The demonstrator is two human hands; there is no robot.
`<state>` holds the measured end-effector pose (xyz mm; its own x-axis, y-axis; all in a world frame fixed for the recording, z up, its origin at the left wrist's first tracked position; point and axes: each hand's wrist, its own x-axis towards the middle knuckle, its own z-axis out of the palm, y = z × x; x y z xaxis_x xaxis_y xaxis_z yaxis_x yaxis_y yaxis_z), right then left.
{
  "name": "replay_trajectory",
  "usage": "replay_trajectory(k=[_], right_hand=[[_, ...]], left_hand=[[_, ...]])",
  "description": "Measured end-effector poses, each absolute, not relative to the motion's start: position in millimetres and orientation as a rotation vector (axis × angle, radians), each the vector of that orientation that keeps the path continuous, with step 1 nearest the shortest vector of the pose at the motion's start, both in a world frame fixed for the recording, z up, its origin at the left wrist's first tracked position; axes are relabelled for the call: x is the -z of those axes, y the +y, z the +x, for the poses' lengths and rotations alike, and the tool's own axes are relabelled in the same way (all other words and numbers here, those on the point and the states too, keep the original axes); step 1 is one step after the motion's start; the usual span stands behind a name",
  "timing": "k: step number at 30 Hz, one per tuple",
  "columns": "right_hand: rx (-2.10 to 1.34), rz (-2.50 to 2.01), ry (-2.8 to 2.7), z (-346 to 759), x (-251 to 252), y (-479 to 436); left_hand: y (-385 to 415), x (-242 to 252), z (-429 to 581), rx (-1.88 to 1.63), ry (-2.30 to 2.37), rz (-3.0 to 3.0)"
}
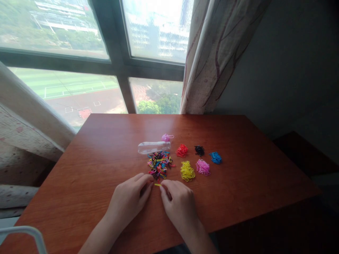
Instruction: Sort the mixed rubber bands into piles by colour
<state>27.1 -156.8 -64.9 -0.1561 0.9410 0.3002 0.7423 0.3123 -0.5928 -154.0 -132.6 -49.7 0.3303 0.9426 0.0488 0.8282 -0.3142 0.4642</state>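
My left hand (pixel 131 194) is at the front of a mixed pile of coloured bands (pixel 160 164), its thumb and fingers pinched; what they hold, if anything, is too small to name. Beside it, my right hand (pixel 180 199) pinches a small yellow band (pixel 157 185) that shows in the gap between the hands. To the right of the mixed pile lie separate heaps of bands: red (pixel 182 150), black (pixel 199 150), blue (pixel 215 157), yellow (pixel 188 171) and pink (pixel 203 167).
A clear plastic bottle (pixel 153 147) lies on its side behind the mixed pile, with a pink cap (pixel 166 138) behind its neck. The wooden table (pixel 111 137) reaches a window with curtains (pixel 222 53). A white curved rail (pixel 26 230) stands at the lower left.
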Motion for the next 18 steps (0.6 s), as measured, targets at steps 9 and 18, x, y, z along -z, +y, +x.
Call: replay_trajectory(k=[9, 18], right_hand=[[-0.320, -1.546, -1.661, 79, 66, -158], [-0.244, -1.648, -1.609, 108, 69, -144]], left_hand=[[-133, 52, -155, -0.464, 1.570, 2.286], [-133, 49, -154, -0.469, 1.575, 2.303]])
